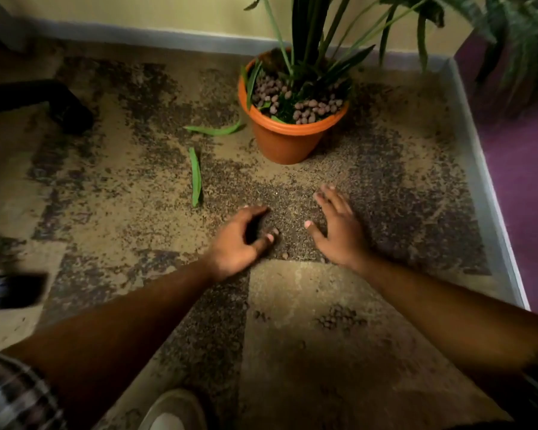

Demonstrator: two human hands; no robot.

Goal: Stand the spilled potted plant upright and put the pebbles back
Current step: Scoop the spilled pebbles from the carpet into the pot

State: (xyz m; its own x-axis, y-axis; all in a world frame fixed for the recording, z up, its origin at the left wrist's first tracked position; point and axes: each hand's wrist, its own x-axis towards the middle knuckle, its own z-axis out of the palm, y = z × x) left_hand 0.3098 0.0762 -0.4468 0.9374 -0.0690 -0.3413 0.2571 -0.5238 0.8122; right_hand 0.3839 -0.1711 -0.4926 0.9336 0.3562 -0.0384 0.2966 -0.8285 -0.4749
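Note:
An orange plastic pot [288,139] stands upright on the carpet near the corner, with long green leaves rising from it. Brown pebbles [308,108] lie on top of its soil. A few loose pebbles [284,254] rest on the carpet between my hands, and a small cluster [337,319] lies nearer to me. My left hand [238,242] is curled over the carpet, fingertips down; whether pebbles sit under it is hidden. My right hand [339,226] hovers flat with fingers spread, palm down, holding nothing.
Two fallen green leaves [195,176] [215,130] lie left of the pot. A dark chair base [44,99] sits at far left, a dark object [11,290] at the left edge. Grey skirting [491,187] and a purple wall bound the right side. My shoe [174,411] is at the bottom.

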